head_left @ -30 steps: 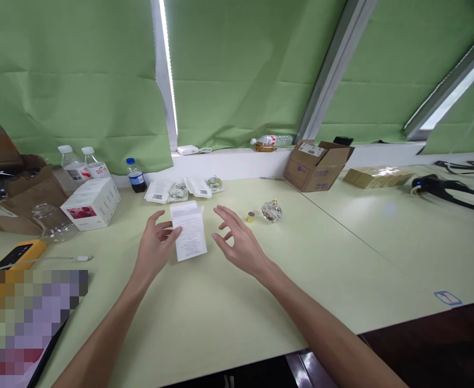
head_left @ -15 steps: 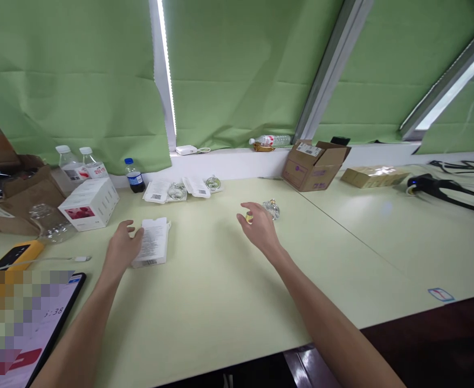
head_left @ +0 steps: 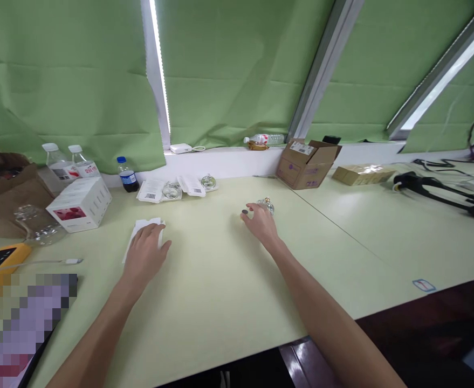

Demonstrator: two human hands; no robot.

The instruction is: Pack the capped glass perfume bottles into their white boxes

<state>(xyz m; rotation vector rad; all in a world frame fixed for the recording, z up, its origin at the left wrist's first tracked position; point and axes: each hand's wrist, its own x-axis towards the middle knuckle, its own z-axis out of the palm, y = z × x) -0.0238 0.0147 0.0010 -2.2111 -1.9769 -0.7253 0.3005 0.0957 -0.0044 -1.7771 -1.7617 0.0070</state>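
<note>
My left hand (head_left: 145,253) lies palm down over a white printed box (head_left: 133,237), fingers stretched across it and thumb apart. Much of the box is hidden beneath the hand. At mid-table my right hand (head_left: 261,223) is closed in a pinch around a small thing with a dark round top (head_left: 244,212). A bit of yellow shows below that top; the fingers cover the rest. Just behind the right hand stands a clear glass ornament-like piece (head_left: 267,205) with a gold-coloured top, partly hidden by the knuckles.
White packets (head_left: 151,191) and clear round coils (head_left: 172,189) lie near the wall. Left are a white carton (head_left: 81,205), a blue-capped bottle (head_left: 128,175), a clear jar (head_left: 38,226) and a yellow device (head_left: 4,257). A cardboard box (head_left: 307,166) and black stand (head_left: 434,194) are right.
My left hand has moved from the white box's left side to lie over its top. My right hand's fingers have drawn together, and a dark round top now shows at them. The view has shifted slightly.
</note>
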